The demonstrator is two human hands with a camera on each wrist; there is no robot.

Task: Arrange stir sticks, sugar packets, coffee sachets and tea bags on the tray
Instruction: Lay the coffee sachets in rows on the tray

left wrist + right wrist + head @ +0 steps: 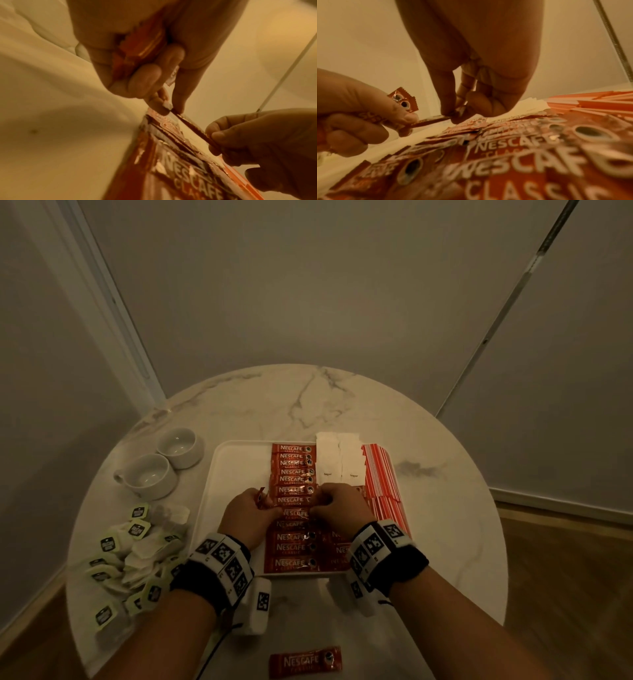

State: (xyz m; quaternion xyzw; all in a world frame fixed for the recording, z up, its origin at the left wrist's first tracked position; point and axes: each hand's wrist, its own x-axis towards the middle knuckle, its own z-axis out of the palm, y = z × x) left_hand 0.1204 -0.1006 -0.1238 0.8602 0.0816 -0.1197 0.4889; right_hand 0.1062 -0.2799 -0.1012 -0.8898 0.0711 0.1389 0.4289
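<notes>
Left hand (245,517) thumb and forefinger pinch one end of a thin red foil coffee sachet (430,120); right hand (337,506) thumb and forefinger pinch its other end, other right fingers curled in. The sachet is held edge-on, just above the row of red Nescafe coffee sachets (294,498) on the tray. Left palm also grips a small bundle of spare red sachets (137,44), the lower fingers curled round them, ends sticking out past the thumb side.

The row runs overlapped down the middle of the white rectangular tray (236,470), far edge to near edge; more red sachets lie toward the near right corner, partly hidden under the right wrist. White paper sugar packets (339,460) sit right of the row at the tray's far edge, overhanging it slightly. Red-and-white striped stir sticks (382,477) lie along the tray's right edge. Left part of the tray is bare.

Tray sits on a round white marble table (308,405). Pile of tea bags with pale green tags (133,563) lies on the table near its left edge, off the tray. Two white ceramic cups (164,463) stand touching at the table's far left. One lone red Nescafe sachet (305,662) lies at the table's near edge. Both wrists wear black bands with marker tags (222,563).
</notes>
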